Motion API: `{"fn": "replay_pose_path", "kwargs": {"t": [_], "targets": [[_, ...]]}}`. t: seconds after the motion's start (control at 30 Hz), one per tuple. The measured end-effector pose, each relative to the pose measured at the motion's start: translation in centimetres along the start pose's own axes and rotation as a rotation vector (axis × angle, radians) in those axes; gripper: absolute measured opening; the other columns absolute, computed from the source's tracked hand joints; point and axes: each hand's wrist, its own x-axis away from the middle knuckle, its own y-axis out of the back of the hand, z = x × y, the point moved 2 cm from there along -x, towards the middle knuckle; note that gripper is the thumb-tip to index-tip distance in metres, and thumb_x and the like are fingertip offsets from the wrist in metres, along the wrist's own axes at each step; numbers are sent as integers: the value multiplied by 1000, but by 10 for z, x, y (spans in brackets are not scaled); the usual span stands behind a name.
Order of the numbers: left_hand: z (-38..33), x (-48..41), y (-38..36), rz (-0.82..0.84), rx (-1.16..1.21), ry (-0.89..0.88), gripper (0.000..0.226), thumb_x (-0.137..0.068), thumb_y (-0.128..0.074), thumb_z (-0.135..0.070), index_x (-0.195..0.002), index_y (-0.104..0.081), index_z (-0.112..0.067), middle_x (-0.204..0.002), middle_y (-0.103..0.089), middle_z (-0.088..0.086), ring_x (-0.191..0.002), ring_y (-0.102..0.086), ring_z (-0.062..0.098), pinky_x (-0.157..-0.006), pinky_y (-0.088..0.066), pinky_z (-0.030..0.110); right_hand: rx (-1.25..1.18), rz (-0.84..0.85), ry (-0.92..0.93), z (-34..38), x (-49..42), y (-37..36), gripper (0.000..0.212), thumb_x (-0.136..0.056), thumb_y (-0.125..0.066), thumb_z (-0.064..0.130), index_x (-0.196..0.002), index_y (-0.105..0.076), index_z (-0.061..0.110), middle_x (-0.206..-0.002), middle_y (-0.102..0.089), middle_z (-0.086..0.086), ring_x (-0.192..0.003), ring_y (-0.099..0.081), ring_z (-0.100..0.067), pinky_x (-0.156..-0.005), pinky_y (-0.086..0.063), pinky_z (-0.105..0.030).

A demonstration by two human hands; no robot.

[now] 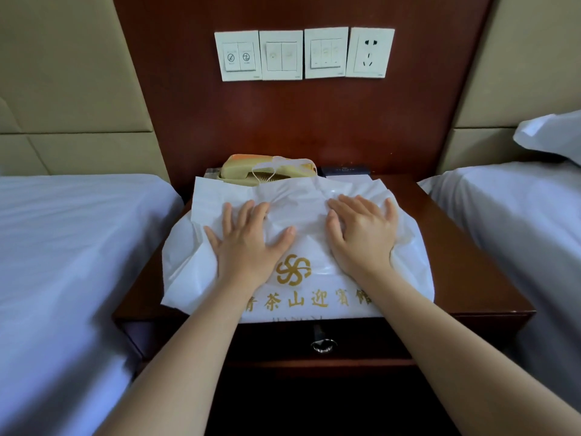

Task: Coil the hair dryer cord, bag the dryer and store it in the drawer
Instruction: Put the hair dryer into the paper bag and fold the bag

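Note:
A white plastic bag (301, 247) with a gold logo and gold lettering lies bulging on the dark wooden nightstand (465, 262). My left hand (248, 243) presses flat on the bag's left half, fingers spread. Flat on its right half rests my right hand (361, 237), fingers also straight. The hair dryer and its cord are hidden; whatever fills the bag cannot be seen. Below the bag's front edge is the nightstand's drawer (377, 341), closed, with a metal ring pull (323, 345).
A beige telephone (251, 169) sits behind the bag against the wooden wall panel. Above it are switch plates and a wall socket (371, 53). White-sheeted beds flank the nightstand, left bed (72, 262) and right bed (518, 231), with a pillow (553, 135) at right.

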Motion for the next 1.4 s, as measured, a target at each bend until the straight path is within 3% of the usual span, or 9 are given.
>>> {"fn": "replay_pose_path", "kwargs": {"t": [0.27,0.4,0.57,0.67,0.87,1.03,1.13,1.27,1.4], "targets": [[3,-12,-5,55,19,-3,69,-84,-33,-68,-144,-20,-37,-159,-12,-8,-147,5,22,-111,3,64,16,22,0,-3,-9,-10,36,-85,-41,33,-98,-72,22,-105,-72,1,-106,-63,-27,-99,-30,-57],[2,-3,2,166,26,21,70,-85,-29,-69,-145,-12,-38,-159,-4,-10,-147,8,20,-112,1,62,46,127,23,-3,-5,-2,39,-87,-36,35,-109,-67,24,-117,-67,2,-112,-58,-26,-100,-30,-58],[-7,5,28,362,-108,88,70,-90,-24,-63,-149,-3,-31,-161,3,-8,-147,4,23,-113,-4,59,95,495,15,0,-6,21,43,-98,-26,39,-139,-36,30,-152,-32,3,-142,-22,-20,-112,-6,-56],[-21,15,51,373,-173,30,65,-95,-22,-55,-151,-7,-26,-161,-1,-3,-147,1,23,-115,-4,54,112,568,7,7,-3,48,47,-99,-25,40,-144,-26,29,-157,-20,1,-145,-10,-19,-115,1,-52],[-48,74,93,451,-114,-253,50,-99,-32,-41,-145,-29,-21,-154,-30,-2,-141,-26,18,-110,-20,37,10,558,106,31,25,110,41,-97,-36,38,-134,-47,23,-146,-40,0,-137,-30,-20,-110,-21,-39],[-38,132,100,611,117,-241,47,-97,-41,-40,-141,-41,-24,-149,-37,-5,-137,-34,12,-112,-28,31,-213,583,32,30,76,138,28,-94,-47,28,-117,-61,19,-128,-55,3,-119,-49,-19,-89,-44,-32],[-27,157,88,648,144,-196,44,-95,-43,-42,-136,-45,-26,-146,-40,-6,-134,-37,12,-109,-31,30,-270,625,-72,20,106,135,22,-91,-52,27,-107,-65,21,-109,-62,3,-101,-59,-17,-84,-50,-38],[-16,169,65,684,57,-156,50,-95,-43,-41,-141,-38,-22,-151,-31,-3,-138,-31,17,-111,-30,37,-192,792,-168,5,134,111,27,-91,-53,30,-115,-61,22,-110,-63,1,-97,-62,-19,-83,-52,-37],[-11,169,51,496,-203,-293,63,-96,-41,-38,-150,-16,-17,-156,-16,0,-144,-13,18,-114,-21,38,-306,880,-415,-11,141,88,39,-92,-54,30,-127,-55,12,-120,-63,-6,-109,-59,-22,-88,-46,-29]]}}
